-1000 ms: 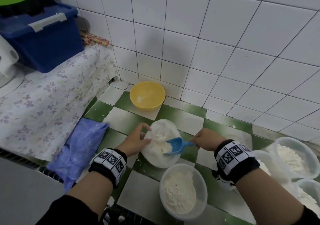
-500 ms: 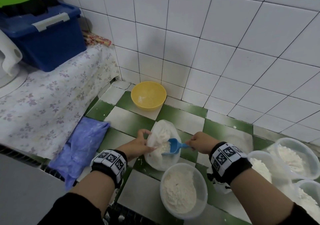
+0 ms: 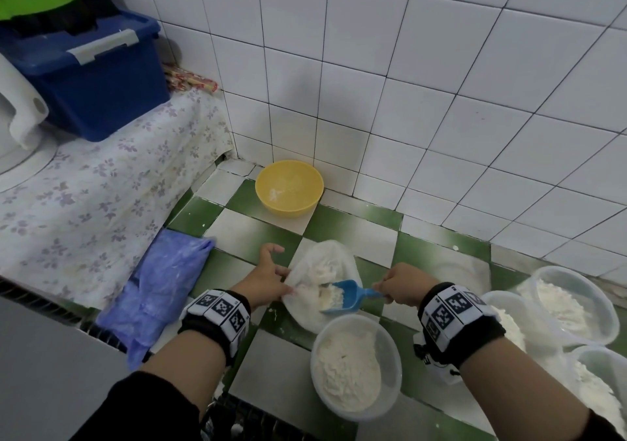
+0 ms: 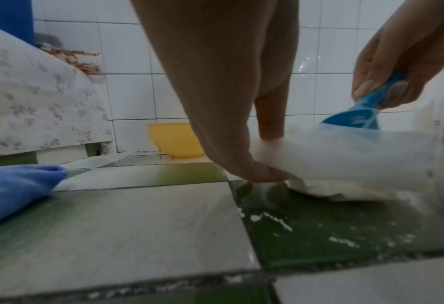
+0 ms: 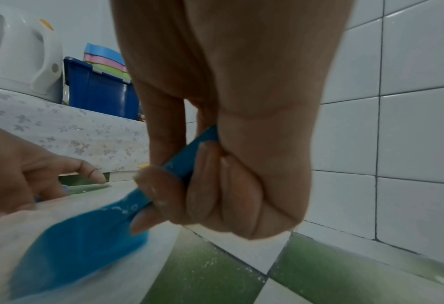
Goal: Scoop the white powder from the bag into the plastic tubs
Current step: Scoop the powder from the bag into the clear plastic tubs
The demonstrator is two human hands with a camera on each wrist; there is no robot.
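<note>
Here the right hand [image 3: 402,284] has its fingers [image 5: 205,189] curled tight round the handle of the blue scoop [image 3: 346,296], thumb pressed along the top of it. The scoop's mouth sits inside the open bag [image 3: 324,271], just ahead of those fingers, with a clump of white powder [image 3: 330,296] lying in it. The left hand [image 3: 268,277] pinches the bag's near-left edge between thumb and fingertips, the thumb low against the tabletop [image 4: 137,222] and the plastic gathered under it; its index finger stands free and points away from the bag. The bag lies slumped on the green and white tiles between the two hands.

Just below the scoop, nearer the person than the right fingers, stands a plastic tub [image 3: 356,367] holding a mound of the same powder. More tubs [image 3: 573,305] with powder sit to the right of the right wrist, close together. Spilt flecks of powder dot the green tile beside the left fingers.

Beyond the bag, well past both sets of fingers, a yellow bowl [image 3: 289,187] rests against the white tiled wall. A blue cloth [image 3: 159,291] lies to the left of the left wrist, beside a flowered covering [image 3: 84,196] that carries a dark blue box [image 3: 98,77].
</note>
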